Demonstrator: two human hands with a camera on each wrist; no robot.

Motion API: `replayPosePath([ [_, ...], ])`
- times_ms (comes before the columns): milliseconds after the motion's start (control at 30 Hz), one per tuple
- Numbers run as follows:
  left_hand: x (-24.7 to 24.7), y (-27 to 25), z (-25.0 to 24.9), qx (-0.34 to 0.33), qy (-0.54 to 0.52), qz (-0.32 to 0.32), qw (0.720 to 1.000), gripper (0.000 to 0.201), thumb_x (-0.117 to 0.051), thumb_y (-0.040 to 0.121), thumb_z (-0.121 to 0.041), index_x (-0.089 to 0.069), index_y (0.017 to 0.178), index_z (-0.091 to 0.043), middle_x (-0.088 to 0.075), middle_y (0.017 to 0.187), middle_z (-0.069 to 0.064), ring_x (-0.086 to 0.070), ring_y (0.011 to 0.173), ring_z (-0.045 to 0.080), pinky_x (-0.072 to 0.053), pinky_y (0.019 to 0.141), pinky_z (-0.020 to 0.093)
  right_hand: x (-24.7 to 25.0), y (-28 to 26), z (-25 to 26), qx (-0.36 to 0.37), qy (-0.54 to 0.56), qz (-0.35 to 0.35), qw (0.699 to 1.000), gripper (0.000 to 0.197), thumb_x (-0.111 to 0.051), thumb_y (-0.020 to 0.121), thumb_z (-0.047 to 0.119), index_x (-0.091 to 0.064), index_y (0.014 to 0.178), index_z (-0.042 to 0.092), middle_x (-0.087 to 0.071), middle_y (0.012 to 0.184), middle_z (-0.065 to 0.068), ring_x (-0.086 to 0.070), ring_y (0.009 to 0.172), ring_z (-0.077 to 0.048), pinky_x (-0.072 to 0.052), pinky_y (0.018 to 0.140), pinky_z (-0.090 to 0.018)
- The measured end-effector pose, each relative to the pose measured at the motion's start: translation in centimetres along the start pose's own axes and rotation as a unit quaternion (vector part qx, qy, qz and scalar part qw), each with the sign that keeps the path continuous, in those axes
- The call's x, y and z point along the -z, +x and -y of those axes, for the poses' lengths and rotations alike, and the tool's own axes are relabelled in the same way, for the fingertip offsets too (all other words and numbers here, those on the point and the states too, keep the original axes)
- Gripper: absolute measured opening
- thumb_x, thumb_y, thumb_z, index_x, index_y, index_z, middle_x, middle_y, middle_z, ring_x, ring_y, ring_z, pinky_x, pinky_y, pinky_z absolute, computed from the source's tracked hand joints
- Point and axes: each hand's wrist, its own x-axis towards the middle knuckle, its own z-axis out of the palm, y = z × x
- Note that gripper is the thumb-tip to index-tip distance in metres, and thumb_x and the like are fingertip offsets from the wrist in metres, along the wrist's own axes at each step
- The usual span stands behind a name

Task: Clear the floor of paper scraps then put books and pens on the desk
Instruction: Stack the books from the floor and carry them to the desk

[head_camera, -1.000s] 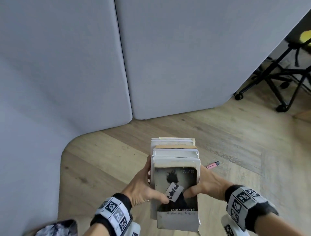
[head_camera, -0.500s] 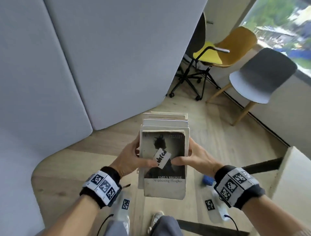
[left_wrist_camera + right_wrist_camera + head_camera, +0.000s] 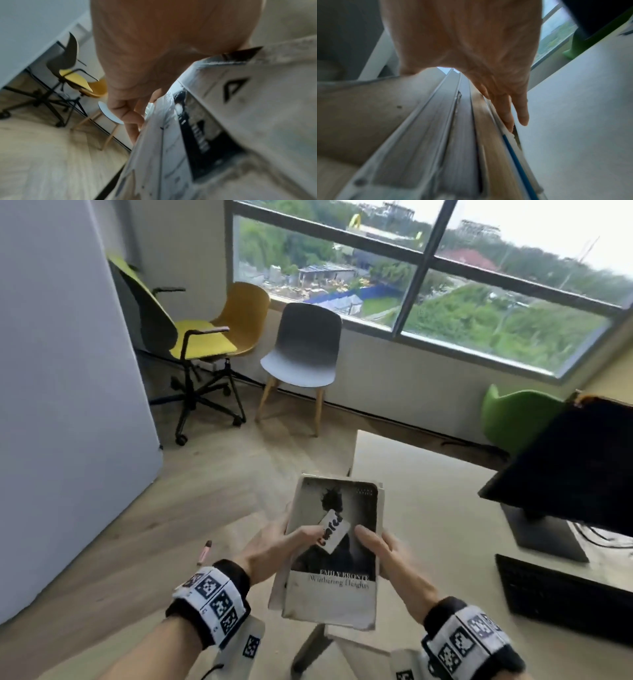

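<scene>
I hold a stack of books [image 3: 334, 559] between both hands, above the near left corner of the pale desk [image 3: 421, 508]. The top book is a worn grey paperback with a dark cover picture and a small white label. My left hand [image 3: 274, 542] grips the stack's left side, thumb on the cover. My right hand [image 3: 383, 549] grips the right side, thumb on top and fingers underneath. The left wrist view shows the book spines [image 3: 188, 128] beside my fingers [image 3: 130, 121]. The right wrist view shows the page edges [image 3: 453, 135]. A pink pen [image 3: 204, 552] lies on the wooden floor to the left.
A black monitor [image 3: 565, 470] and a keyboard [image 3: 561, 601] stand on the desk's right part. A grey chair [image 3: 301, 354], an ochre chair [image 3: 245, 316] and a yellow-seated office chair [image 3: 185, 344] stand by the window. A grey partition [image 3: 68, 405] is at the left.
The view has swung right from the grey partitions to the window and desk. The stack, still gripped by both hands, has come over the desk's near corner.
</scene>
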Motion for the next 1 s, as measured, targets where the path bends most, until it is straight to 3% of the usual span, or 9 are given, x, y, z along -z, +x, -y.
replayPosePath([
  [67,-4.9,3.1,0.2,0.011,-0.021,0.034,0.999,0.066,-0.063,0.068,-0.066,-0.058,0.119,-0.025,-0.071,0.106,-0.010,-0.066,0.099,0.003,-0.053,0.084,0.019,4.3,-1.1,-2.0,-0.028,0.014,-0.039,0.999,0.072,-0.060,0.065,0.072,-0.057,0.123,0.030,-0.073,0.108,0.005,-0.070,0.097,-0.011,-0.054,0.079,-0.025],
  [167,-11.6,7.4,1.6,0.037,-0.038,0.043,0.998,0.069,-0.067,0.070,-0.068,-0.062,0.119,-0.020,-0.071,0.114,-0.001,-0.065,0.109,0.015,-0.048,0.100,0.038,10.0,-2.3,-5.1,-0.084,0.030,-0.079,0.993,0.068,-0.054,0.069,0.076,-0.062,0.119,0.031,-0.074,0.105,0.008,-0.070,0.096,-0.009,-0.051,0.082,-0.030],
  [300,-18.9,11.4,2.3,0.074,-0.027,0.070,0.994,0.061,-0.064,0.077,-0.063,-0.066,0.114,-0.015,-0.072,0.111,0.006,-0.067,0.105,0.024,-0.050,0.097,0.043,16.5,-2.6,-8.2,-0.130,0.058,-0.094,0.985,0.066,-0.054,0.075,0.075,-0.066,0.118,0.027,-0.074,0.106,0.003,-0.071,0.098,-0.015,-0.052,0.087,-0.037],
  [400,-22.6,14.3,3.3,0.098,0.016,0.040,0.994,0.069,-0.062,0.069,-0.078,-0.064,0.114,-0.026,-0.073,0.106,-0.002,-0.070,0.099,0.016,-0.052,0.094,0.046,21.2,-1.6,-9.8,-0.141,0.087,-0.110,0.980,0.061,-0.058,0.080,0.067,-0.067,0.118,0.020,-0.073,0.109,-0.004,-0.070,0.102,-0.022,-0.051,0.096,-0.044],
  [500,-24.9,16.6,3.6,0.094,0.113,-0.006,0.989,0.081,-0.047,0.062,-0.092,-0.062,0.116,-0.033,-0.072,0.105,-0.008,-0.068,0.097,0.011,-0.053,0.091,0.040,24.6,0.6,-10.8,-0.152,0.081,-0.093,0.981,0.066,-0.061,0.074,0.073,-0.066,0.120,0.026,-0.072,0.113,-0.002,-0.068,0.106,-0.022,-0.049,0.099,-0.045],
  [567,-26.0,17.4,3.5,0.096,0.150,-0.019,0.984,0.090,-0.039,0.060,-0.095,-0.057,0.122,-0.033,-0.070,0.109,-0.007,-0.066,0.098,0.012,-0.053,0.091,0.038,25.8,1.7,-11.3,-0.156,0.073,-0.090,0.981,0.069,-0.068,0.070,0.068,-0.065,0.120,0.021,-0.073,0.110,-0.001,-0.069,0.102,-0.020,-0.051,0.098,-0.044],
  [700,-27.3,18.9,4.5,0.135,0.130,-0.021,0.982,0.113,-0.039,0.058,-0.096,-0.030,0.145,-0.024,-0.056,0.136,0.005,-0.056,0.121,0.021,-0.045,0.103,0.042,26.1,2.4,-12.2,-0.165,0.117,-0.105,0.974,0.055,-0.072,0.078,0.050,-0.063,0.121,0.017,-0.073,0.109,-0.003,-0.070,0.101,-0.021,-0.051,0.099,-0.042],
  [833,-27.5,19.4,4.8,0.132,0.090,-0.036,0.987,0.102,-0.045,0.059,-0.092,-0.038,0.134,-0.023,-0.061,0.127,0.000,-0.060,0.113,0.017,-0.048,0.100,0.041,25.9,3.0,-14.6,-0.168,0.145,-0.132,0.966,0.075,-0.077,0.061,0.064,-0.065,0.119,0.018,-0.073,0.109,-0.004,-0.069,0.103,-0.023,-0.049,0.100,-0.044],
  [1000,-28.3,20.9,4.5,0.140,0.086,-0.042,0.985,0.105,-0.046,0.055,-0.095,-0.041,0.132,-0.024,-0.061,0.125,-0.001,-0.061,0.110,0.018,-0.050,0.097,0.042,27.4,4.2,-13.6,-0.155,0.207,-0.129,0.957,0.045,-0.070,0.084,0.036,-0.064,0.121,0.010,-0.071,0.112,-0.013,-0.067,0.105,-0.032,-0.047,0.102,-0.049],
])
